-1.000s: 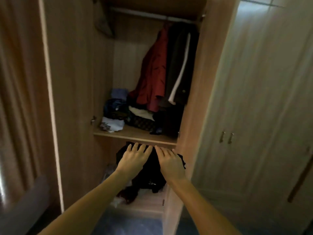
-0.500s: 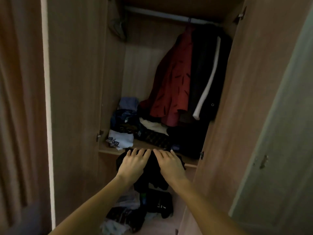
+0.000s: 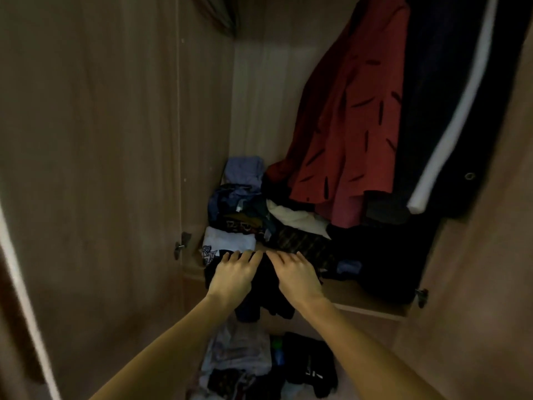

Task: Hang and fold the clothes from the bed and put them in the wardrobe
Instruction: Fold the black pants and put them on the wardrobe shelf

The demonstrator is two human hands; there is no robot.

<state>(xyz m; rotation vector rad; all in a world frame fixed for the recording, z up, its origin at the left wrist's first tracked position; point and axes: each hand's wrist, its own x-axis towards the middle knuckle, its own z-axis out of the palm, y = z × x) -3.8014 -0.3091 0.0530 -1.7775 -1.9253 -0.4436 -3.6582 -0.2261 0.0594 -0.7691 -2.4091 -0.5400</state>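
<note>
A folded black garment hangs in front of the wardrobe shelf, its front edge reaching the shelf's lip. My left hand and my right hand lie side by side on top of it, fingers stretched forward, and hold it up; the thumbs are hidden under the cloth. On the shelf just behind sit a white printed shirt and a pile of folded clothes. A red jacket and a dark coat with a white stripe hang at the right.
The open wardrobe door stands close on the left and a wooden side panel on the right. Loose clothes lie heaped on the compartment floor under the shelf. Dark clothing fills the shelf's right half.
I have moved closer to the wardrobe. Both hands have carried the black garment forward and up, from below the shelf to its front edge.
</note>
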